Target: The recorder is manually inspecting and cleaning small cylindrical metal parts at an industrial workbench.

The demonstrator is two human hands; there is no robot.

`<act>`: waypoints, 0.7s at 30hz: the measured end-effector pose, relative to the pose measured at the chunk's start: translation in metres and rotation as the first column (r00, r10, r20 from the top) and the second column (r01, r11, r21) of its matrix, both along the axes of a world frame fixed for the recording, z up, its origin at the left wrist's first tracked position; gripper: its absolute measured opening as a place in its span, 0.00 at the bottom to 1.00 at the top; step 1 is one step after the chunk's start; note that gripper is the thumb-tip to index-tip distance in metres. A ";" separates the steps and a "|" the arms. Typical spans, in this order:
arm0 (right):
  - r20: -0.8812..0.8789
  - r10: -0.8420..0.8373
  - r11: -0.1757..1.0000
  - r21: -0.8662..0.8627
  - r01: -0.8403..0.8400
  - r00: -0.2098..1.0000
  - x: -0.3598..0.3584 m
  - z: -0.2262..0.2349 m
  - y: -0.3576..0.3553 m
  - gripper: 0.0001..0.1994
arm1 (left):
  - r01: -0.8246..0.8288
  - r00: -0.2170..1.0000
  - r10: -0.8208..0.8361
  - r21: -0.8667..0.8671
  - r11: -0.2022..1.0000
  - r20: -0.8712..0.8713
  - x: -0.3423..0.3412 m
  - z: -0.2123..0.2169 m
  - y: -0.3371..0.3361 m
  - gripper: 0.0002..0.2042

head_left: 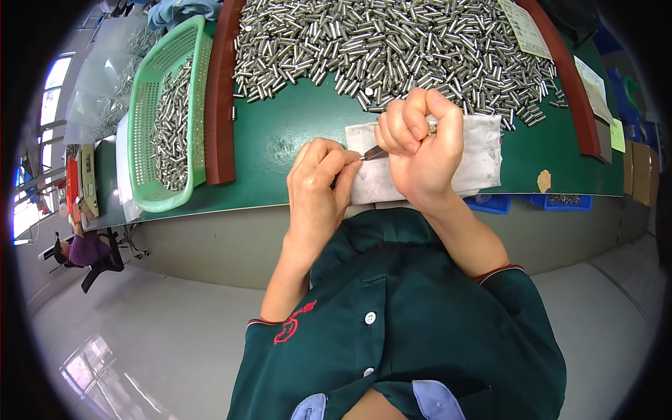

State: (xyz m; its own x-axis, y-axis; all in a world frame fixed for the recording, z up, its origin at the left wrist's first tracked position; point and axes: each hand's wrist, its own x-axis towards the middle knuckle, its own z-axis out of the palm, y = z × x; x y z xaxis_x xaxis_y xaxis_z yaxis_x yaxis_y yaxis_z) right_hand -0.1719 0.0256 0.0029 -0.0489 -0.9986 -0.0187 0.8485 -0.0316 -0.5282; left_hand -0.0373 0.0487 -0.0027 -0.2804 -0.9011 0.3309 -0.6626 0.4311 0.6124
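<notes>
My right hand (420, 150) is closed in a fist around a thin metal tool (372, 152) whose pointed tip sticks out to the left. My left hand (318, 178) pinches a small part at that tip; the part itself is hidden by my fingers. Both hands hover over a white cloth (483, 150) lying on the green table mat (280, 133). Just beyond the hands spreads a large heap of small shiny metal cylinders (392, 45).
A green plastic basket (143, 115) with several more metal cylinders stands at the left, beside a brown raised border (220, 105). Paper sheets (528, 28) lie at the far right. Blue bins (493, 203) sit under the table edge. Another person (84, 248) sits far left.
</notes>
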 end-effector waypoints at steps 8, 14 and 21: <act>-0.078 -0.013 0.999 -0.044 0.010 0.997 0.002 0.000 0.001 0.16 | 0.000 1.000 0.000 0.016 1.000 -0.009 -0.001 0.001 -0.001 0.04; -0.231 -0.011 0.998 -0.065 -0.005 0.973 0.007 -0.001 0.002 0.17 | -0.011 0.999 0.013 0.051 0.999 -0.042 -0.002 0.002 -0.002 0.04; -0.464 -0.102 0.986 -0.161 0.030 0.880 0.021 0.012 0.010 0.16 | -0.009 0.999 0.010 0.029 1.000 -0.039 -0.004 0.003 -0.003 0.04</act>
